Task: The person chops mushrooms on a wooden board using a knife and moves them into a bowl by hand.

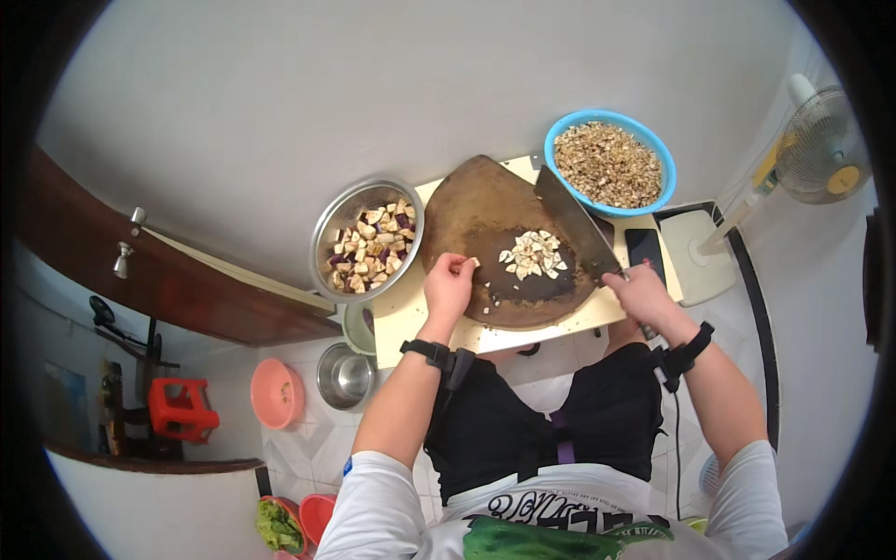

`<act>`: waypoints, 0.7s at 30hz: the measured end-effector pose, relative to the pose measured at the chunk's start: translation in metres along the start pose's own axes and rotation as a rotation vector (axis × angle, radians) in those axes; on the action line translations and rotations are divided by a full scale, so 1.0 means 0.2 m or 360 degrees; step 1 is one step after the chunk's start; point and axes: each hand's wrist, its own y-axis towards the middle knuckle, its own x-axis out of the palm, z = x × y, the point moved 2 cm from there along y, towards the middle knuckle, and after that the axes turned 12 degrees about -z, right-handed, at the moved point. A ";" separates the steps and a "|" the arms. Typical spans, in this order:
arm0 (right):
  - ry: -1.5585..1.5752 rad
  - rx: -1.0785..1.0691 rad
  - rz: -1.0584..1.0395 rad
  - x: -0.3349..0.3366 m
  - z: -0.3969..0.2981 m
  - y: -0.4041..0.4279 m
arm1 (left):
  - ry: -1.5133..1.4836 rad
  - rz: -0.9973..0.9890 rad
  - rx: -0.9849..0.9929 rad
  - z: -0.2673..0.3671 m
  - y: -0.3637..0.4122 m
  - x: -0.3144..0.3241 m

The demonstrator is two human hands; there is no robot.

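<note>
My right hand grips the handle of a broad cleaver, whose dark blade lies over the right side of a worn wooden chopping board. At the board's left part, my left hand pinches a small pale piece of eggplant between thumb and fingertips. Between the hands lies a heap of sliced eggplant pieces, with a few crumbs nearer me. A steel colander left of the board holds eggplant chunks with purple skin. Behind the blade, a blue basin is filled with finely chopped pieces.
The board rests on a cream tabletop. A smartphone lies at its right side, near a standing fan. Down on the floor at left are a steel bowl, a pink basin and a red stool. A wall stands behind.
</note>
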 end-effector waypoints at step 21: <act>-0.0468 0.0048 -0.0260 0.31 -0.25 -0.06 | -0.0410 0.0077 0.0132 0.02 -0.19 0.05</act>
